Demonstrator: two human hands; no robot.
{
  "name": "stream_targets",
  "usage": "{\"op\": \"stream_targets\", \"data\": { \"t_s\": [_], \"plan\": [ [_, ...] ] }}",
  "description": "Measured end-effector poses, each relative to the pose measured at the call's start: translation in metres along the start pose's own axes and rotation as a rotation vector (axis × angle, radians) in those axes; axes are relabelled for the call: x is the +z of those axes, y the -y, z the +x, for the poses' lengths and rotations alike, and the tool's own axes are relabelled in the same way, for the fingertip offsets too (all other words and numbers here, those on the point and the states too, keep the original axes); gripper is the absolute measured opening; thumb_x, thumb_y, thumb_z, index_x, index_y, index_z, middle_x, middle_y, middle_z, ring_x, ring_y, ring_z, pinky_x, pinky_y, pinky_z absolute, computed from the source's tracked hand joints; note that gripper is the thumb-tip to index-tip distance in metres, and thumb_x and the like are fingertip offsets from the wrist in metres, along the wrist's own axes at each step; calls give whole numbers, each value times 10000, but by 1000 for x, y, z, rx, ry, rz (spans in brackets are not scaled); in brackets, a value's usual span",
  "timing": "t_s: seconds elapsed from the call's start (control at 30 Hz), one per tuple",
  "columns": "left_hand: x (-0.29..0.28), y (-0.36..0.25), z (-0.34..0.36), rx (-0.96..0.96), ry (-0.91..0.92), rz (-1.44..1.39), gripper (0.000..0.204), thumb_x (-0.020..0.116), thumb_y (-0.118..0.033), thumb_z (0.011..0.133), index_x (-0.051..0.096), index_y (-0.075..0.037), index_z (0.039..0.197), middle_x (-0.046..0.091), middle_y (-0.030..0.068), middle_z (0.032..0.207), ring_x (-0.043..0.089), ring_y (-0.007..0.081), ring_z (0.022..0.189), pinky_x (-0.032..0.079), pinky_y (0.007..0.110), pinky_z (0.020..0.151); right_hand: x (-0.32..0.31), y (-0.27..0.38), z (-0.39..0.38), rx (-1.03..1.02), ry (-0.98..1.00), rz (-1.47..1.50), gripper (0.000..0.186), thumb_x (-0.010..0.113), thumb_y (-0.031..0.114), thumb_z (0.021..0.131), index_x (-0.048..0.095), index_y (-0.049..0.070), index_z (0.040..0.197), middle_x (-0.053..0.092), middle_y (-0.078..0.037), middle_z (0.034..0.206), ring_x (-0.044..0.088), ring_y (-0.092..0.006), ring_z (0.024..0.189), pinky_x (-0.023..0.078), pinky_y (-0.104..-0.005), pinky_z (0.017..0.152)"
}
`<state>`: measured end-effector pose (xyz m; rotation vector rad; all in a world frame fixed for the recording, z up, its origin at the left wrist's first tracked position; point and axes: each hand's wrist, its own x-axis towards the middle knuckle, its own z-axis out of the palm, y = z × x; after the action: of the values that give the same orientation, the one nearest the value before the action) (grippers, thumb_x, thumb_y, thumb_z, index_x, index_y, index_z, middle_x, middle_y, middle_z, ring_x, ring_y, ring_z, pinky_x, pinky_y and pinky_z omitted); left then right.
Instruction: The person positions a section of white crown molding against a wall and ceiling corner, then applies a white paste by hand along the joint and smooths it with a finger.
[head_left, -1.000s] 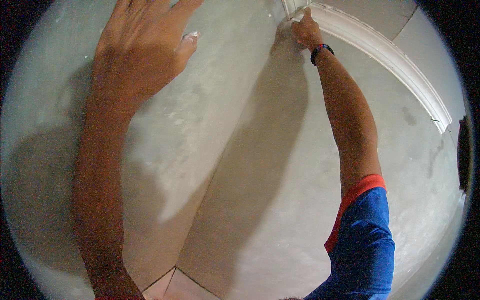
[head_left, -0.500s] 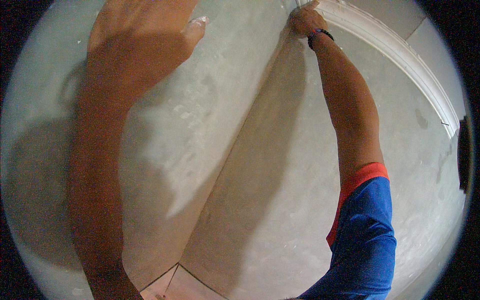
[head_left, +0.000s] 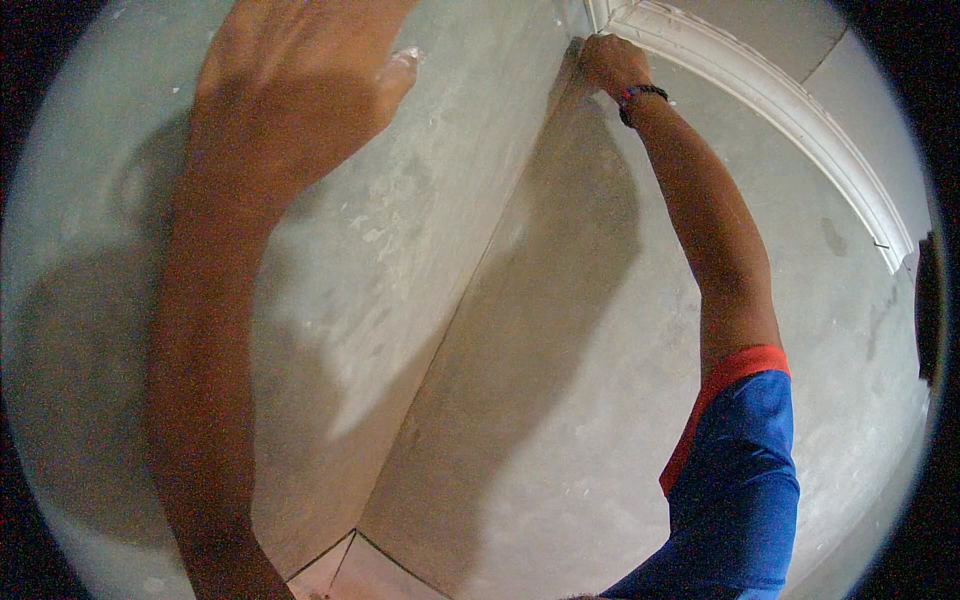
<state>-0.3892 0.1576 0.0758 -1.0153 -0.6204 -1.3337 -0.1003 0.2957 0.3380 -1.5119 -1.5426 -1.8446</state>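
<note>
My left hand (head_left: 300, 95) is raised at the upper left in front of the grey-green wall. Its thumb sticks out to the side with white smears on the tip, while the fingers run out of the picture at the top. Farther up, at the wall corner, my right hand (head_left: 615, 65) is at the lower edge of a white ceiling moulding (head_left: 800, 115). The fingers of this hand are curled in; whatever they might hold is hidden. A dark beaded bracelet (head_left: 640, 97) circles my right wrist.
Two plastered walls meet in a corner line running down to a tiled floor (head_left: 375, 572). A small dark nail-like piece (head_left: 880, 245) sticks out near the moulding's right end. Beyond it, a dark object (head_left: 928, 310) stands at the right rim. Pale ceiling (head_left: 800, 35) lies above.
My right hand has come slightly down from the moulding, and its finger that was stretched up is now curled. My left hand has shifted a little right and down in the picture.
</note>
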Motion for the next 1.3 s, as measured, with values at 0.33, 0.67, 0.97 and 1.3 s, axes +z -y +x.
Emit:
{"op": "stream_targets", "data": {
  "t_s": [0.33,0.67,0.97,1.3],
  "plan": [
    [10,-9,7,-11,-1,59,550,772,-117,695,597,14,1199,480,272,1333,426,436,1282,343,541,1086,7,-48,1,87,-174,59,716,588,305,858,307,-89,1387,643,-238,1042,636,-383,938,519,-484,790],
    [-3,-6,10,-40,123,51,540,775,-100,696,600,13,1195,486,278,1324,433,443,1275,335,545,1091,6,-17,5,154,-76,79,654,411,282,940,202,-104,1425,662,-283,1011,668,-389,943,529,-471,823],
    [-2,-7,15,-21,45,-3,532,748,-105,700,597,19,1194,471,274,1335,432,453,1270,342,555,1081,4,-21,-6,89,-58,41,563,415,231,936,300,-53,1409,664,-276,989,663,-409,926,533,-498,802],
    [1,4,5,-55,-83,-118,531,737,-97,691,598,5,1193,479,243,1327,426,417,1281,339,541,1085,-7,-54,-10,2,-252,32,591,522,241,877,347,3,1389,659,-274,964,649,-421,935,522,-514,810]
  ]
}}
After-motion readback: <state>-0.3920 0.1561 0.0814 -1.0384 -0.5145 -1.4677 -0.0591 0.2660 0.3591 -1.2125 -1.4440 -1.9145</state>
